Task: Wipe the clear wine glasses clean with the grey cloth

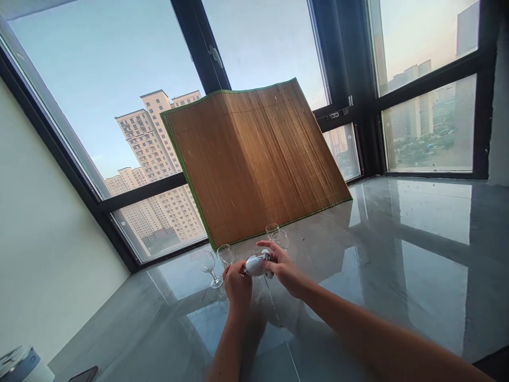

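My left hand (239, 286) is closed around the stem end of a wine glass (254, 265), which lies tilted sideways with its bowl toward the right. At the bowl's mouth, my right hand (287, 269) pinches a crumpled white tissue or cloth (268, 261), its index finger stretched out above. How far the cloth reaches inside the bowl I cannot tell. A clear stemmed glass (216, 281) stands upright left of my left hand. Just behind that hand is another glass (225, 254), partly hidden. Beyond my right hand, two more clear glasses (280, 240) overlap, their lower parts covered.
A brown bamboo mat with green edging (258, 164) leans against the windows behind the glasses. The glossy grey surface (377, 297) reflects the window light. At the lower left are a white lidded cup (27, 366) and a dark phone-like object (84, 374).
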Available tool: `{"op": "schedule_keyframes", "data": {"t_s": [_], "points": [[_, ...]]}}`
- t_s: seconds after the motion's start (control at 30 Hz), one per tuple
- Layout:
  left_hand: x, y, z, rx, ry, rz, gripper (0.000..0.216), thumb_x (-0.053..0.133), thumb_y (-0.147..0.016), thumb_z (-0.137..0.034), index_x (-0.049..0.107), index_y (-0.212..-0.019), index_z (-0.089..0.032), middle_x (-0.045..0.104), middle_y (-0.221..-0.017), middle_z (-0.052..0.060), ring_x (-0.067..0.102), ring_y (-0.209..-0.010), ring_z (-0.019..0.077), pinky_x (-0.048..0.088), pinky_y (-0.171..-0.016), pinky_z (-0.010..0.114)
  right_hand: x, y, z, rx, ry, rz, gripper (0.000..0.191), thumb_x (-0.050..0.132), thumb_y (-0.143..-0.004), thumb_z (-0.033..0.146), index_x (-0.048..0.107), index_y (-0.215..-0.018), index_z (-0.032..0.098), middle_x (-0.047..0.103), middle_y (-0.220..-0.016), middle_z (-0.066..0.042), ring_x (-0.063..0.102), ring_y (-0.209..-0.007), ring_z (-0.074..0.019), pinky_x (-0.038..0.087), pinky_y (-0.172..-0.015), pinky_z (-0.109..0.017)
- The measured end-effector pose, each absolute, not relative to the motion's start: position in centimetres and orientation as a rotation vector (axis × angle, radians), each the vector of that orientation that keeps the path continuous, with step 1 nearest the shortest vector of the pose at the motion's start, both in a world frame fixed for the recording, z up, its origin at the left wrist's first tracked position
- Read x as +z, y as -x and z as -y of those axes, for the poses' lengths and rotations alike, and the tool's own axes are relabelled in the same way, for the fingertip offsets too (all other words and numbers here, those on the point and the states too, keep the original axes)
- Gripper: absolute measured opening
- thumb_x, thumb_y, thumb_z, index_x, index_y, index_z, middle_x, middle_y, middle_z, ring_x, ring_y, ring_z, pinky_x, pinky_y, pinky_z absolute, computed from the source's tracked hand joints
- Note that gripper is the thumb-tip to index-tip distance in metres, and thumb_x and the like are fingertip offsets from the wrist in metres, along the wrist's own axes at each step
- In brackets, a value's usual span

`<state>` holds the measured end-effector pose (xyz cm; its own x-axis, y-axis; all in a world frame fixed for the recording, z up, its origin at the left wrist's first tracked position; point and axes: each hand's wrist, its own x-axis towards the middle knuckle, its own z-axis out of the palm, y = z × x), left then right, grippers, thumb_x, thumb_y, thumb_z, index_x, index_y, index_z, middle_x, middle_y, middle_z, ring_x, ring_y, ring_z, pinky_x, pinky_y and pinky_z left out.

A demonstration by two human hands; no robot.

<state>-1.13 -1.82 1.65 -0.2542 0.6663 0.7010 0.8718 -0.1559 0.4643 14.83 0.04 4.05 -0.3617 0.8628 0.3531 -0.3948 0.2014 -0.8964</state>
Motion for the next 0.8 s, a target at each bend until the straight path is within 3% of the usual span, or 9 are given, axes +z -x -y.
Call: {"op": "schedule_keyframes", "data": {"t_s": [0.23,0.5,0.8], "points": [[1.25,1.13,1.43,-1.390,1.771,1.842,0.021,0.051,-0.079,-0.019,0.069,-0.068,-0.022,0.068,-0.064,0.000,0.059,-0.065,0.0174,0.038,-0.097,0.040,3.90,-14.22,0.26,1.310,0.510,1.322,0.044,0.063,-0.080,0.030,0.055,-0.121,0.020,0.049,-0.071,0.004,0.045,-0.065,-0.0129,0.035,-0.059,-0.027],[1.29,0.94,1.28,-1.499,1.768,1.894,0.018,0.053,-0.074,-0.020,0.066,-0.061,-0.020,0.064,-0.060,0.000,0.052,-0.064,0.0169,0.038,-0.076,0.032,3.63,-14.45,0.12,1.371,0.487,1.308,0.045,0.064,-0.080,0.032,0.054,-0.123,0.023,0.053,-0.074,0.003,0.045,-0.064,-0.0125,0.034,-0.058,-0.027],[1.45,1.20,1.24,-1.597,1.842,1.919,0.019,0.053,-0.072,-0.022,0.066,-0.059,-0.021,0.062,-0.058,0.000,0.050,-0.064,0.0169,0.035,-0.071,0.030,4.37,-14.93,0.06,1.450,0.459,1.309,0.050,0.066,-0.076,0.033,0.054,-0.123,0.020,0.049,-0.068,0.006,0.041,-0.061,-0.0116,0.030,-0.056,-0.027]]}}
